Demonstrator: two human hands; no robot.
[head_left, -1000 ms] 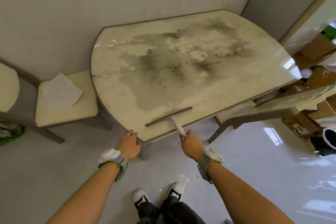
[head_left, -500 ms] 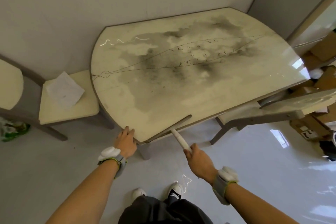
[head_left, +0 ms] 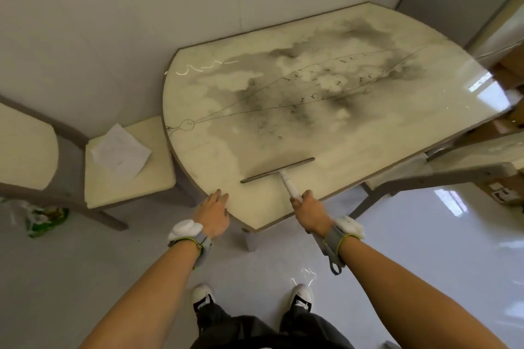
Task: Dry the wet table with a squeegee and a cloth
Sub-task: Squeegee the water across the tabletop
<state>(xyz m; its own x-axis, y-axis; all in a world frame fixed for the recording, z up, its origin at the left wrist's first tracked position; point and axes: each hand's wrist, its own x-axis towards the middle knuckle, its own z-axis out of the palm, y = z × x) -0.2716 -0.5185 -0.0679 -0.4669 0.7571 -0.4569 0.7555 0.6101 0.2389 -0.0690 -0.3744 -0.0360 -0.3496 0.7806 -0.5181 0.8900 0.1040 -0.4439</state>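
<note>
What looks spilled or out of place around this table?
A small puddle glints on the floor by the right shoe, near the table. Water streaks glisten at the table's far left. A crumpled green bag lies on the floor.

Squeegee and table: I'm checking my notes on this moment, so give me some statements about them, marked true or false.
1. The right hand grips the squeegee by its handle. True.
2. The squeegee's blade lies on the table, close to the near edge. True.
3. The left hand holds a cloth. False: it holds nothing and rests on the table's near edge.
4. A white folded sheet lies on the table. False: it lies on the seat of the chair to the left of the table.
</note>
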